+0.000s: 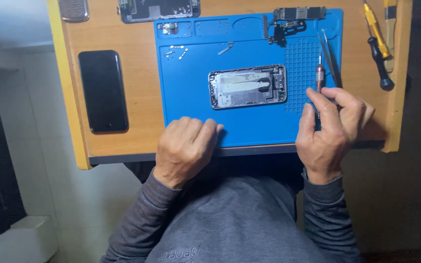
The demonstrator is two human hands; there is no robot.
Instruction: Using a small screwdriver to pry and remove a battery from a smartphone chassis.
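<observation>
Head view: right hand (pixel 330 126) clamped on a small screwdriver (pixel 319 78), tip pointing away over the blue mat (pixel 196 97). Left hand (pixel 186 146) curled loosely, holding nothing, resting on the mat's near edge. Opened phone chassis (pixel 247 86) lies between and just beyond both hands. Black phone (pixel 103 91) left of left hand on the bench (pixel 137 63).

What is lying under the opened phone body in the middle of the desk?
The opened grey metal phone body lies on a blue rubber work mat, which rests on the wooden desk. The mat patch directly beneath the phone is covered, so nothing there can be seen.
</observation>
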